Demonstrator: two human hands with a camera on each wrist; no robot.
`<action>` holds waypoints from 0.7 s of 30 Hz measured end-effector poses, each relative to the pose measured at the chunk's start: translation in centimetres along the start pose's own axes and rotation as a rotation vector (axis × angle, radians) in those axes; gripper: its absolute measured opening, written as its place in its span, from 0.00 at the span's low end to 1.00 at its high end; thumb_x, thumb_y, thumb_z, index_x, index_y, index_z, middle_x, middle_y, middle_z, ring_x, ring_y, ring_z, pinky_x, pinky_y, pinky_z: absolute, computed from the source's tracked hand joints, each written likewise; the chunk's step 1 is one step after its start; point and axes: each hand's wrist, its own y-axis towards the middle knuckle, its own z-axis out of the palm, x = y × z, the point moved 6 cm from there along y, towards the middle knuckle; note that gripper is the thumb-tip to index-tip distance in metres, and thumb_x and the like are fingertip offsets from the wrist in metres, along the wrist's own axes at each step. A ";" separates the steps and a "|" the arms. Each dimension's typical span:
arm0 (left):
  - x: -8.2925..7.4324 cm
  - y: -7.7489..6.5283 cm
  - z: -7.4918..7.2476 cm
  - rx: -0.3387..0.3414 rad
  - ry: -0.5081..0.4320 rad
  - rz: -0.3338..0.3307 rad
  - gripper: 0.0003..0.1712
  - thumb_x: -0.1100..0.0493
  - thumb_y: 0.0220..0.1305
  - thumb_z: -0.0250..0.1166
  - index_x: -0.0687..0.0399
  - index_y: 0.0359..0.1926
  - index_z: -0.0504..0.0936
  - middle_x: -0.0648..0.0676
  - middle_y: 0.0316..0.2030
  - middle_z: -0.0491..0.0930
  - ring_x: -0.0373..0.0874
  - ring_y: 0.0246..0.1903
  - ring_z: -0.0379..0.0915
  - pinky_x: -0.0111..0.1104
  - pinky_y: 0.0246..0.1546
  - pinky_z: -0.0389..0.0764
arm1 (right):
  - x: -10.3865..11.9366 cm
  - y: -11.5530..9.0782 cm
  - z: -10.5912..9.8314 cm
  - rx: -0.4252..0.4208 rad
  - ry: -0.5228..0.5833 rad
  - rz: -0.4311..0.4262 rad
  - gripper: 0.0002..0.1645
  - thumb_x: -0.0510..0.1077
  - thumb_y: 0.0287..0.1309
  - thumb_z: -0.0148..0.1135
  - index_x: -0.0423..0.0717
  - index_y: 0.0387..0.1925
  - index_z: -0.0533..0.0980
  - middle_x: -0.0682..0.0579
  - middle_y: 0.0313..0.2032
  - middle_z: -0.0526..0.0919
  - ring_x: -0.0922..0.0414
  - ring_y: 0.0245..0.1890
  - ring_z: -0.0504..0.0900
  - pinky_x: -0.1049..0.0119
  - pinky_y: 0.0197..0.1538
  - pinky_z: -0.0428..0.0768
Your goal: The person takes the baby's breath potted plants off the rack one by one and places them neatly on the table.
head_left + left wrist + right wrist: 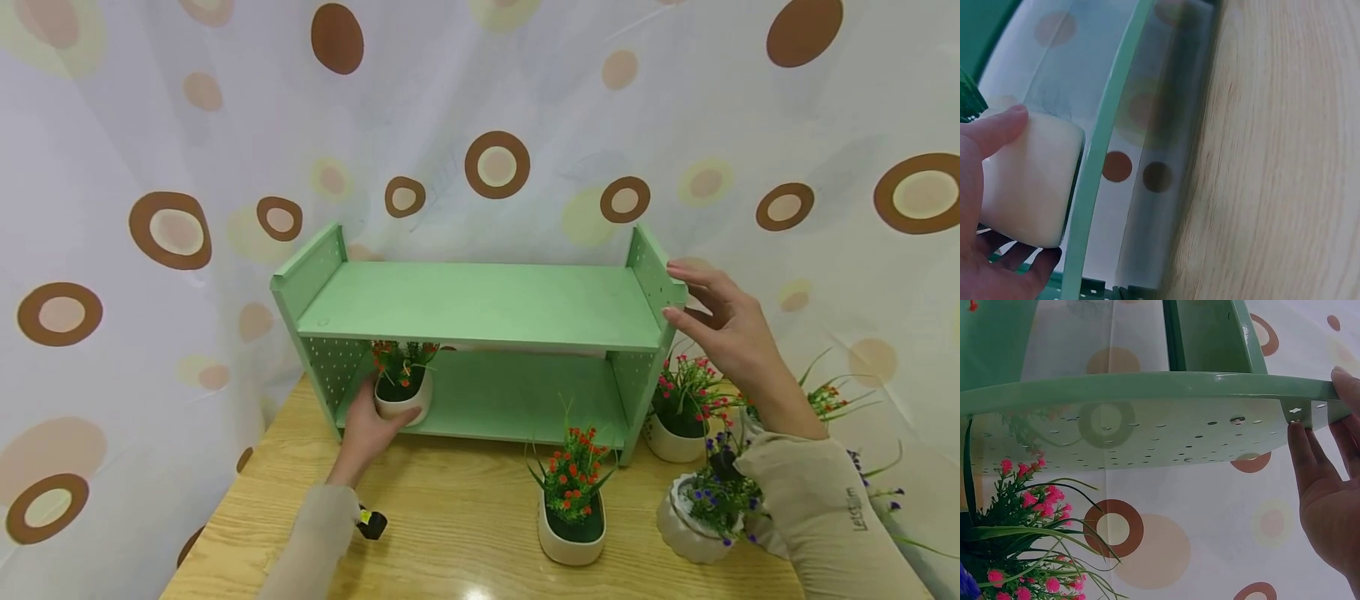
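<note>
On the lower board of a green two-tier shelf [480,304], at its left end, stands a white pot with red flowers [405,400]. My left hand [371,429] grips this pot, its thumb across the front. In the left wrist view the pale pot [1035,181] sits between thumb and fingers, with the fingers partly hidden beneath it. My right hand [727,329] holds the upper front corner of the shelf's right side panel [660,271]. The right wrist view has its fingers [1307,456] on both sides of the perforated panel [1166,425].
Another oval pot with red flowers [572,537] stands on the wooden table [442,533] before the shelf. To the right are a pink-flowered pot [675,437], a fluted white pot with blue flowers [690,529] and more plants partly behind my right arm. A dotted curtain [450,92] hangs behind.
</note>
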 end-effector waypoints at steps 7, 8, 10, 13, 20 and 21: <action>-1.2 -1.6 0.2 0.022 0.017 0.001 0.63 0.42 0.55 0.80 0.61 0.80 0.54 0.67 0.73 0.66 0.63 0.70 0.67 0.57 0.66 0.72 | -0.1 0.0 -0.1 0.000 0.002 -0.007 0.33 0.30 0.69 0.61 0.42 0.74 0.68 0.53 0.76 0.65 0.64 0.74 0.66 0.81 0.62 0.73; -1.4 -1.9 0.3 0.027 0.021 0.004 0.64 0.43 0.55 0.80 0.62 0.80 0.53 0.68 0.74 0.65 0.64 0.70 0.66 0.57 0.66 0.72 | -0.1 0.0 -0.1 0.000 0.001 -0.008 0.33 0.30 0.69 0.61 0.42 0.74 0.68 0.53 0.76 0.65 0.64 0.74 0.66 0.81 0.62 0.73; -1.7 -2.5 0.5 0.037 0.029 0.005 0.65 0.43 0.55 0.80 0.64 0.81 0.52 0.69 0.76 0.61 0.65 0.72 0.63 0.57 0.66 0.72 | 0.0 0.1 0.0 -0.001 0.012 -0.008 0.33 0.30 0.69 0.61 0.41 0.74 0.68 0.52 0.76 0.65 0.64 0.74 0.66 0.81 0.62 0.73; -2.2 -3.4 0.9 0.056 0.008 0.011 0.64 0.44 0.55 0.80 0.63 0.81 0.53 0.68 0.76 0.60 0.65 0.73 0.62 0.55 0.66 0.73 | 0.0 0.1 0.1 -0.001 0.024 -0.005 0.33 0.29 0.69 0.61 0.41 0.73 0.68 0.51 0.76 0.65 0.64 0.74 0.66 0.80 0.61 0.73; -3.8 -5.4 1.9 0.099 -0.008 0.032 0.63 0.44 0.52 0.82 0.65 0.78 0.56 0.68 0.75 0.63 0.65 0.73 0.62 0.55 0.68 0.71 | 0.0 0.0 0.1 -0.003 0.027 0.001 0.34 0.29 0.69 0.61 0.41 0.74 0.68 0.51 0.76 0.65 0.64 0.74 0.66 0.81 0.61 0.73; -4.0 -5.7 2.0 0.106 0.003 0.036 0.63 0.43 0.52 0.82 0.65 0.78 0.57 0.69 0.74 0.64 0.65 0.72 0.64 0.55 0.67 0.72 | 0.0 0.0 0.1 -0.002 0.030 0.002 0.34 0.29 0.69 0.61 0.41 0.74 0.68 0.51 0.76 0.65 0.64 0.74 0.66 0.81 0.61 0.73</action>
